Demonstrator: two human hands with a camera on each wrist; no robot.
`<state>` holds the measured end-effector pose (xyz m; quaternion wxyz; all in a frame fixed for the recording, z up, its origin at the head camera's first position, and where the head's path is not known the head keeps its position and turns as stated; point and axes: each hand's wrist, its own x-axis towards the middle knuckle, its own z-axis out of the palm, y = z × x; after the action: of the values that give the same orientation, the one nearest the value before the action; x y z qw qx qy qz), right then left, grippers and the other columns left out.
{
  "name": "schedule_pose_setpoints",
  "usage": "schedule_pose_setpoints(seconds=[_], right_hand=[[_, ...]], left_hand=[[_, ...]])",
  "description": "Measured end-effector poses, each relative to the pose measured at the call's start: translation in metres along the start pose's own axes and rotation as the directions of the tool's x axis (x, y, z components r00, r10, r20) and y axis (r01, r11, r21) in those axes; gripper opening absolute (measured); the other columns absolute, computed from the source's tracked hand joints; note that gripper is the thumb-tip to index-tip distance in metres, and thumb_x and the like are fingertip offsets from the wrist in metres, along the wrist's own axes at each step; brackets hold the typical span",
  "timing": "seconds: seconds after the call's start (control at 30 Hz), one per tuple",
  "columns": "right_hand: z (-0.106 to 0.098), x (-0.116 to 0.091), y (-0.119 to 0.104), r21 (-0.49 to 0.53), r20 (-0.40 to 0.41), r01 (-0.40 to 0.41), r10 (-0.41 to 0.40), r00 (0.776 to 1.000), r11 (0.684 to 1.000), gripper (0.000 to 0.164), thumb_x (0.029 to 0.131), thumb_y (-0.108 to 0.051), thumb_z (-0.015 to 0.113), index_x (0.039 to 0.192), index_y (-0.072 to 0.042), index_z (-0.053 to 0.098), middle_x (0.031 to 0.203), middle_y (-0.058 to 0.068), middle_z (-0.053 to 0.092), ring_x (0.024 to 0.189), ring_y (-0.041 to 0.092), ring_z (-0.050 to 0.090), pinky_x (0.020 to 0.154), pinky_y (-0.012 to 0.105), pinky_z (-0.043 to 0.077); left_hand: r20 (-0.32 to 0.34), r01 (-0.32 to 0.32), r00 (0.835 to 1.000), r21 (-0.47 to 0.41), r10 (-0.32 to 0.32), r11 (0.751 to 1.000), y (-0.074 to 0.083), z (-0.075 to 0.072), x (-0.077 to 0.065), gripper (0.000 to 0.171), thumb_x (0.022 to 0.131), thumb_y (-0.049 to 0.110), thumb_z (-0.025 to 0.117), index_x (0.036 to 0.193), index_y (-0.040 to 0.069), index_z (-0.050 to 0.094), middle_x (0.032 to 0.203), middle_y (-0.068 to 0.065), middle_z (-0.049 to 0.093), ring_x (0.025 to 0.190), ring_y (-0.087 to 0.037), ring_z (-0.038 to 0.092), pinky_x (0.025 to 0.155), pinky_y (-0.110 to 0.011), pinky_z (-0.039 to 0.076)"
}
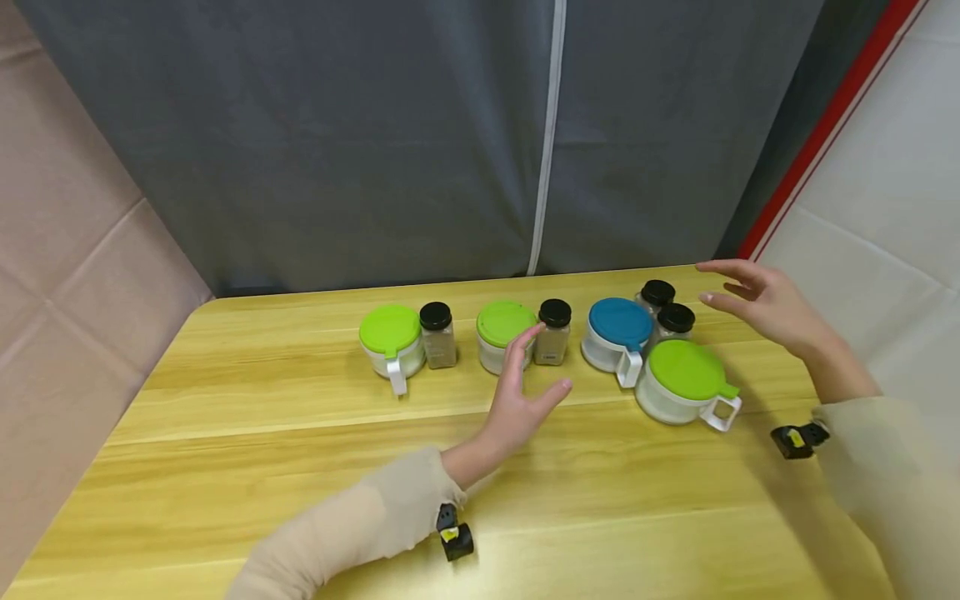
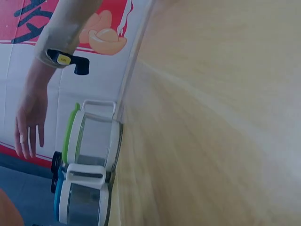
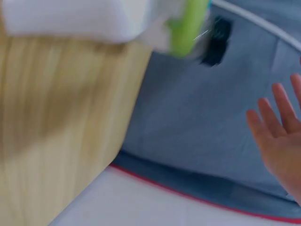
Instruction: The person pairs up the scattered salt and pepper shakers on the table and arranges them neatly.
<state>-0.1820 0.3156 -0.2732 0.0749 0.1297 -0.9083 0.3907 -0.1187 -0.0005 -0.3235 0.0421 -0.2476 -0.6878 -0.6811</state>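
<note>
Right hand (image 1: 768, 308): fingers spread, holds nothing; nearest to two right bottles (image 1: 676, 320), upright on desk (image 1: 225, 467), at about 9 o'clock from it; blue pot (image 1: 621, 323) just beyond, right green pot (image 1: 686, 369) at 8 o'clock, its handle (image 1: 735, 407) toward 4 o'clock
Left hand (image 1: 517, 408): thumb and fingers apart, farther from these bottles; middle green pot (image 1: 505, 323) at 12 o'clock
Left wrist view shows right hand above pot tops; head view leaves height unclear
</note>
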Motion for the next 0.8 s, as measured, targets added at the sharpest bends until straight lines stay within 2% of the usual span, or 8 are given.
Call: schedule_pose_setpoints(seconds=[0.13, 0.27, 0.33, 0.43, 0.53, 0.6, 0.7, 0.8], right_hand=[[-0.003, -0.003, 0.015, -0.045, 0.057, -0.059, 0.062, 0.996, 0.997, 0.044, 0.087, -0.023, 0.056, 0.126, -0.005, 0.046, 0.123, 0.004, 0.045, 0.097, -0.004, 0.043, 0.076, 0.01, 0.038], [-0.004, -0.001, 0.028, -0.06, 0.12, -0.13, 0.136, 0.983, 0.99, 0.048, 0.088, -0.031, 0.055, 0.128, -0.007, 0.044, 0.125, 0.012, 0.044, 0.11, 0.012, 0.04, 0.087, 0.034, 0.037], [-0.002, 0.0, 0.035, -0.034, 0.145, -0.15, 0.153, 0.977, 0.988, 0.049, 0.088, -0.032, 0.054, 0.128, -0.007, 0.043, 0.126, 0.013, 0.043, 0.113, 0.02, 0.037, 0.089, 0.046, 0.033], [0.0, 0.003, 0.045, 0.009, 0.184, -0.173, 0.168, 0.968, 0.985, 0.049, 0.089, -0.031, 0.052, 0.129, -0.007, 0.042, 0.128, 0.015, 0.042, 0.111, 0.016, 0.04, 0.091, 0.051, 0.03], [0.003, 0.006, 0.057, 0.037, 0.238, -0.194, 0.18, 0.955, 0.98, 0.048, 0.09, -0.032, 0.05, 0.131, -0.009, 0.04, 0.129, 0.016, 0.04, 0.106, 0.004, 0.042, 0.091, 0.048, 0.031], [0.006, 0.007, 0.065, 0.054, 0.274, -0.205, 0.183, 0.944, 0.977, 0.048, 0.09, -0.032, 0.049, 0.132, -0.01, 0.038, 0.13, 0.014, 0.04, 0.102, -0.003, 0.042, 0.091, 0.038, 0.034], [0.011, 0.01, 0.077, 0.148, 0.331, -0.2, 0.142, 0.933, 0.969, 0.047, 0.092, -0.024, 0.049, 0.133, -0.006, 0.036, 0.128, 0.007, 0.043, 0.103, -0.004, 0.043, 0.085, 0.023, 0.038], [0.017, 0.013, 0.088, 0.294, 0.38, -0.187, 0.065, 0.923, 0.937, 0.043, 0.092, -0.014, 0.048, 0.133, -0.006, 0.035, 0.122, -0.003, 0.046, 0.104, -0.001, 0.044, 0.083, 0.02, 0.04]], left_hand=[[0.016, 0.013, 1.0, -0.002, -0.013, 1.0, 0.0, 0.009, -0.002, 0.057, 0.08, -0.001, 0.059, 0.13, 0.0, 0.033, 0.132, -0.014, 0.032, 0.122, -0.022, 0.028, 0.1, -0.039, 0.019], [0.03, 0.02, 0.999, 0.001, -0.02, 1.0, -0.005, 0.016, -0.003, 0.051, 0.079, 0.001, 0.062, 0.124, -0.001, 0.038, 0.125, -0.009, 0.041, 0.116, -0.022, 0.035, 0.097, -0.037, 0.026], [0.048, 0.036, 0.998, -0.002, -0.036, 0.999, -0.013, 0.021, -0.003, 0.05, 0.079, 0.005, 0.064, 0.123, 0.001, 0.04, 0.123, -0.005, 0.043, 0.114, -0.021, 0.037, 0.095, -0.036, 0.029], [0.085, 0.084, 0.993, 0.018, -0.085, 0.996, -0.027, 0.028, -0.003, 0.052, 0.079, 0.012, 0.066, 0.124, 0.006, 0.042, 0.122, 0.001, 0.043, 0.114, -0.017, 0.038, 0.094, -0.034, 0.031], [0.125, 0.153, 0.979, 0.071, -0.161, 0.986, -0.036, 0.036, -0.003, 0.055, 0.078, 0.019, 0.069, 0.125, 0.01, 0.042, 0.122, 0.005, 0.042, 0.113, -0.012, 0.038, 0.094, -0.033, 0.032], [0.143, 0.193, 0.968, 0.112, -0.208, 0.975, -0.039, 0.041, -0.003, 0.057, 0.077, 0.022, 0.07, 0.126, 0.012, 0.042, 0.121, 0.006, 0.042, 0.112, -0.01, 0.037, 0.093, -0.032, 0.032], [0.152, 0.233, 0.954, 0.158, -0.257, 0.96, -0.042, 0.048, -0.001, 0.061, 0.075, 0.024, 0.071, 0.127, 0.013, 0.042, 0.119, 0.006, 0.042, 0.111, -0.01, 0.038, 0.093, -0.032, 0.033], [0.148, 0.259, 0.947, 0.185, -0.287, 0.948, -0.048, 0.057, 0.002, 0.065, 0.073, 0.025, 0.073, 0.128, 0.012, 0.04, 0.12, 0.004, 0.041, 0.11, -0.012, 0.04, 0.091, -0.03, 0.034]])
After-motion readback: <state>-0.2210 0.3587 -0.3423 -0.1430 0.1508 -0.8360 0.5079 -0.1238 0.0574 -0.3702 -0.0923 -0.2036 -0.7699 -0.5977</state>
